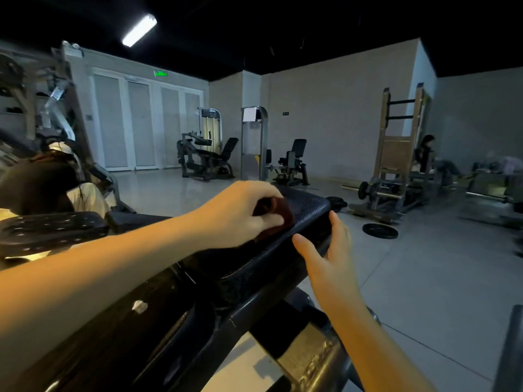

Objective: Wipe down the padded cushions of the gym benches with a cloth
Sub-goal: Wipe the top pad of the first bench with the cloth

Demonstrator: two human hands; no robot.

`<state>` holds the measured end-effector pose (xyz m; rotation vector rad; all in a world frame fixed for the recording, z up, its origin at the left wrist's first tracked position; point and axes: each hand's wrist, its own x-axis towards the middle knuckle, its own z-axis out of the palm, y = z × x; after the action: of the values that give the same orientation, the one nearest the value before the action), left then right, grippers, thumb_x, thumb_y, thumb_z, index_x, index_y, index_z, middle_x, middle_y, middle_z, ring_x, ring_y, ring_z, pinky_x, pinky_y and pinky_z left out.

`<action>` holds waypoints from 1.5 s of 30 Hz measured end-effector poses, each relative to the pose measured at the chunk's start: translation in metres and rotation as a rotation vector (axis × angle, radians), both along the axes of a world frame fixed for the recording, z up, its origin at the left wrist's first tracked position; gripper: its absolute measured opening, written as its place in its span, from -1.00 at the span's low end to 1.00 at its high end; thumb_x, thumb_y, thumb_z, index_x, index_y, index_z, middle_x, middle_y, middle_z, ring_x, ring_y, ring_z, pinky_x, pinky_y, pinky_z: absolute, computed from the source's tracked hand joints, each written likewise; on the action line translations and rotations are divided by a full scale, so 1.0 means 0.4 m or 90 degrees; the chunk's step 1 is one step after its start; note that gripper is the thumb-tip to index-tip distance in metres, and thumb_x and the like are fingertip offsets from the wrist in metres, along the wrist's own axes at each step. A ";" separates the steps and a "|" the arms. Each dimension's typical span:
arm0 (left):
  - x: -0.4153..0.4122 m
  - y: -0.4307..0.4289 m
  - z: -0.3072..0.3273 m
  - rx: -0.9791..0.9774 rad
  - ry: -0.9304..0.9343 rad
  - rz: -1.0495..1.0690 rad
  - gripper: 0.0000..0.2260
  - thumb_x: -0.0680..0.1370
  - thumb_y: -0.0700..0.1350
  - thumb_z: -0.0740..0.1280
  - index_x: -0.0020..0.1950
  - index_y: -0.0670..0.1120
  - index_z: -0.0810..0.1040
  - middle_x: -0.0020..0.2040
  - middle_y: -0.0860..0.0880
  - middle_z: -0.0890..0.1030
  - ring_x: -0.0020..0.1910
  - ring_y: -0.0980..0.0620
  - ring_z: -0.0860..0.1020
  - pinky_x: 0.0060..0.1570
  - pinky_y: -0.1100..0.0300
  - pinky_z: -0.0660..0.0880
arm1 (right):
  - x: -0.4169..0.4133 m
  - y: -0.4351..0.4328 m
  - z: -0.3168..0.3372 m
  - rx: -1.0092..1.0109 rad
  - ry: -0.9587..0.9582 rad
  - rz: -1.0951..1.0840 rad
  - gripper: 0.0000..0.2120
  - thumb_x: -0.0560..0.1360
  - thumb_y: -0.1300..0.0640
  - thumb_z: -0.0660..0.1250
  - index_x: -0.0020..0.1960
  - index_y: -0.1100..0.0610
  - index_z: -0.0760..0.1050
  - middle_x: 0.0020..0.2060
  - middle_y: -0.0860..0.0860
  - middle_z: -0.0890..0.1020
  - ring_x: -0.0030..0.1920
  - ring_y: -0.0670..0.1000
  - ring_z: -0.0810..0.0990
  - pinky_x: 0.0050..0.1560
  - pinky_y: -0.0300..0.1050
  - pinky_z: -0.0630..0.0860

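Black, pebble-textured padding: the bench cushion (307, 203) runs from lower centre up toward the middle of the frame, tilted, with its far end rounded. Dark reddish-brown cloth (278, 212) lies bunched on top of the cushion, near that far end.

- Left hand (243, 213): arm enters from the lower left edge. Fingers are curled down over the cloth, gripping it and holding it against the pad surface. Much of the cloth is covered by the hand.
- Right hand (328, 250): arm enters from the bottom right. Fingers are straight and together and lie along the cushion's right side edge; the thumb is spread apart, its tip at the pad's upper rim. It holds nothing.
- Dark steel frame (285, 315) carries the cushion, running to the bottom of the frame.
- Second pad (51, 227), black and glossy, sits at middle left, apart from the first.
- Grey floor (424, 264): a round weight plate (380, 231) lies flat, right of the cushion's far end.
- Background centre: two weight-stack machines (206, 154) with dark seats, before white doors (141, 123).
- Wooden rack (396, 142) stands at right of centre.
- Green exit sign (160, 73) is above the doors; a lit tube light (139, 29) is at upper left on the dark ceiling.
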<state>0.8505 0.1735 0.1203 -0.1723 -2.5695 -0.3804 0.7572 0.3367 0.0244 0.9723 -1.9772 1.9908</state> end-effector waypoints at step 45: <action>-0.189 0.051 0.059 0.015 -0.017 0.047 -0.89 0.58 -0.03 0.42 0.08 -0.01 0.66 -0.06 0.07 0.68 -0.07 0.06 0.64 -0.05 0.13 0.56 | 0.001 -0.001 -0.003 0.014 0.033 -0.007 -0.33 0.56 -0.01 0.40 0.58 -0.09 0.17 0.39 -0.18 0.32 0.17 -0.30 0.42 -0.04 -0.43 0.36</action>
<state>0.7748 0.1940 0.1438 -0.0640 -2.5883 -0.3875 0.7575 0.3363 0.0234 1.0061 -1.9765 1.9216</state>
